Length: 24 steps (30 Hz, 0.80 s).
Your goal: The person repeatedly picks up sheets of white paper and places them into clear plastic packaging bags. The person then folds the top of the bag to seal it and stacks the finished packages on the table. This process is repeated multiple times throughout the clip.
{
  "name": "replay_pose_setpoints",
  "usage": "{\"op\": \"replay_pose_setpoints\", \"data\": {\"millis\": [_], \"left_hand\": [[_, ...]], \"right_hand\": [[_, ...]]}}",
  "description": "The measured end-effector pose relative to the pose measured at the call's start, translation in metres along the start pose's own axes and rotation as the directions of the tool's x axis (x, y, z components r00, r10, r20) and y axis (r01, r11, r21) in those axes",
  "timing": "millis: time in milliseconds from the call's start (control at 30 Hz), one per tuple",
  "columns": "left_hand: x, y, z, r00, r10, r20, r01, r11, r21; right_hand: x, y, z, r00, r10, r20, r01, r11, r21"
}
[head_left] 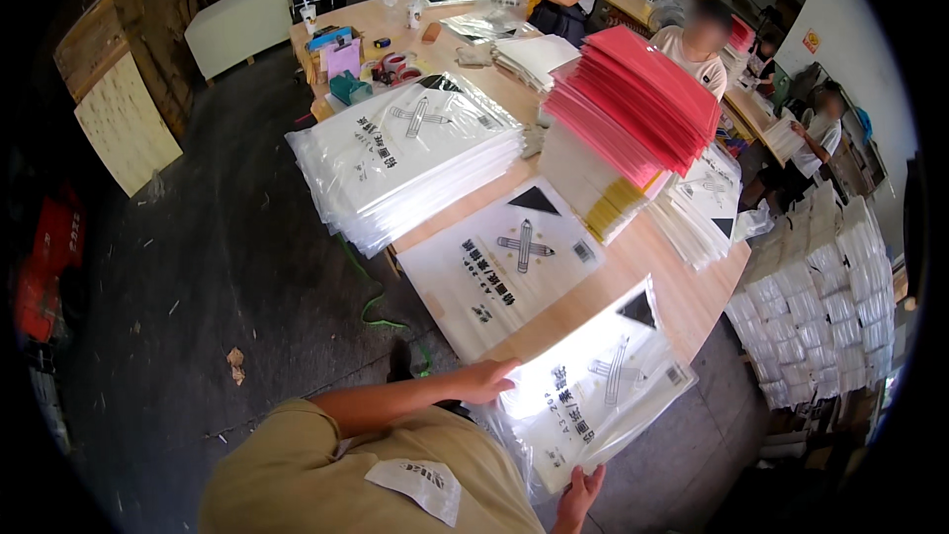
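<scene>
Holding a flat white packet [593,391] in clear wrap between both hands, off the near corner of the bench [682,307]. Left hand [484,381] fingers [504,368] clamped on the packet's left edge; right hand [578,494] fingers [593,475] spread, touching its lower edge from beneath, grip not clear. Long axis runs from lower left, near the torso, up and right toward the bench. Left hand is nearer the bench. A matching packet [504,267] lies flat just beyond, with a tall stack [405,153] farther up-left.
</scene>
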<state>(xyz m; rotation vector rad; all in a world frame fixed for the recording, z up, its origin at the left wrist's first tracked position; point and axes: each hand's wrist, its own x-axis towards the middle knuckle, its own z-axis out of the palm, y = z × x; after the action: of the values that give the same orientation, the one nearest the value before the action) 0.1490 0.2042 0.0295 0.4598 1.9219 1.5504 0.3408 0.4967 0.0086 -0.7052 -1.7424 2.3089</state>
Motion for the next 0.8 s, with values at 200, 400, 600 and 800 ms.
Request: {"op": "replay_pose_setpoints", "data": {"millis": [200,400,600,800], "left_hand": [[-0.088,0.038,-0.083,0.928,0.192,-0.319,-0.156,0.979,0.133],[-0.156,0.05,-0.211,0.775,0.092,-0.625,-0.102,0.995,0.02],[-0.176,0.052,-0.374,0.612,0.102,-0.784,0.038,0.987,0.159],[-0.143,0.007,-0.514,0.577,-0.018,-0.816,0.385,0.887,0.253]], "right_hand": [[0.025,-0.017,0.084,0.993,0.038,0.108,-0.029,0.997,-0.077],[0.07,-0.034,0.236,0.901,-0.095,0.423,0.145,0.986,-0.087],[0.115,-0.023,0.424,0.752,-0.072,0.655,0.212,0.968,-0.137],[0.156,0.037,0.557,0.763,0.134,0.632,0.036,0.968,-0.249]]}}
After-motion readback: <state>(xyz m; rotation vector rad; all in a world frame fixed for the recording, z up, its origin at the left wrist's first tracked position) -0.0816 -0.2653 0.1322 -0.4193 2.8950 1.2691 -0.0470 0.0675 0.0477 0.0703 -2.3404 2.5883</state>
